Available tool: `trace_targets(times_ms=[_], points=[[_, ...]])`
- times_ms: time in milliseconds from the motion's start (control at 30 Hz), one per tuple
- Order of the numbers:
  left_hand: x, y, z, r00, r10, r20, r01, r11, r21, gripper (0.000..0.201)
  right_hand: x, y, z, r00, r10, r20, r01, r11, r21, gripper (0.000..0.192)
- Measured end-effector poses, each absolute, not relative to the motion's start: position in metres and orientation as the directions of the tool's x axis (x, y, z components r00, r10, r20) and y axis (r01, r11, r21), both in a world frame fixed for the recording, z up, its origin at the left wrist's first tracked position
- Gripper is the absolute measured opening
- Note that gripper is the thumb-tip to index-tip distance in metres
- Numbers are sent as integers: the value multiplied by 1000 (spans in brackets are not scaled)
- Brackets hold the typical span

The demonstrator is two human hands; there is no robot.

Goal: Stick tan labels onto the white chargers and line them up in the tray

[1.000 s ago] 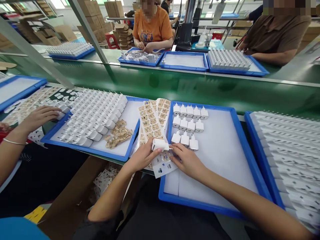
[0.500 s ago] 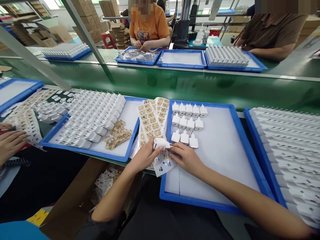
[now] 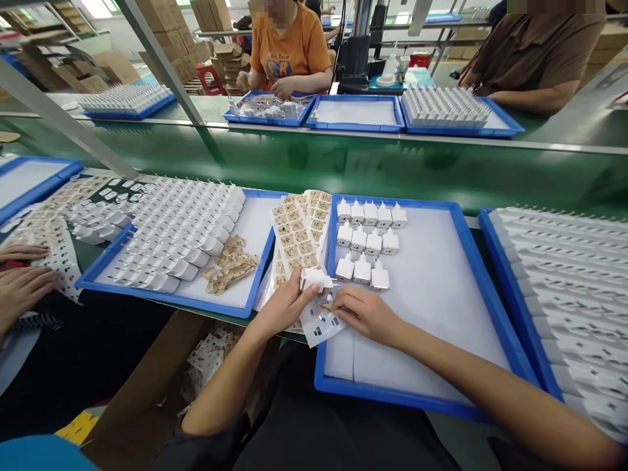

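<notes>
My left hand (image 3: 280,306) is closed around a white plug charger (image 3: 313,279), its metal pins pointing right. Just below it, the fingers of my right hand (image 3: 366,315) pinch the edge of a small tan sticker (image 3: 326,305) over a mostly peeled sticker sheet (image 3: 321,328). More sheets of tan stickers (image 3: 294,229) lie fanned out behind my left hand. To the right, a blue tray (image 3: 432,294) bears rows of white chargers (image 3: 362,268) standing pins up.
At the left, a blue tray (image 3: 250,307) carries many white chargers (image 3: 181,229) and a heap of tan scraps (image 3: 230,265). Another full tray (image 3: 579,314) stands at the right. A co-worker's hands (image 3: 24,288) are at far left; people sit across the green bench (image 3: 294,157).
My right hand has moved slightly down from the charger's pins to the sheet, where a tan sticker now lifts at its fingertips. My left hand keeps hold of the charger.
</notes>
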State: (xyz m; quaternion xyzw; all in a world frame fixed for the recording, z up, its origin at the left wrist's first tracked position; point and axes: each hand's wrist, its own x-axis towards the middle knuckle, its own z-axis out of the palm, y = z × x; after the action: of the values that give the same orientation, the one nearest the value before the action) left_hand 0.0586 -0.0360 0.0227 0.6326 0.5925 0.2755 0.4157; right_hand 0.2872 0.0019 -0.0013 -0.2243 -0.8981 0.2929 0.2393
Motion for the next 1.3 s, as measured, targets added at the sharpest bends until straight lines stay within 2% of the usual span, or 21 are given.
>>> trace_targets(times_ms=[67,133,200,400,533,667,833,1000,1300], points=[[59,-36,23,146,977,-152,518,55,853,37,295,-3,12,-861,447,244,222,761,-609,18],[59,-37,24,147,975,-166,523,65,850,38,302,-12,30,-897,401,185,204,748,-631,17],[60,-39,28,146,978,-152,511,57,857,39,309,-22,48,-879,443,175,200,677,-709,13],[74,-45,44,197,974,108,440,-187,878,45,320,-48,65,-585,775,237,198,420,-885,8],[97,-48,51,201,962,187,408,-256,876,43,316,-55,59,-394,872,290,106,357,-928,10],[117,-48,54,237,948,215,413,-298,861,42,312,-57,60,-235,925,298,19,310,-950,10],[130,-44,54,299,890,345,404,-446,799,31,316,-57,63,-81,964,254,3,255,-967,5],[137,-43,58,328,860,391,385,-499,776,28,319,-58,63,-15,978,208,9,208,-978,2],[141,-45,58,331,842,425,415,-535,736,31,317,-59,61,-3,977,213,26,213,-977,4]])
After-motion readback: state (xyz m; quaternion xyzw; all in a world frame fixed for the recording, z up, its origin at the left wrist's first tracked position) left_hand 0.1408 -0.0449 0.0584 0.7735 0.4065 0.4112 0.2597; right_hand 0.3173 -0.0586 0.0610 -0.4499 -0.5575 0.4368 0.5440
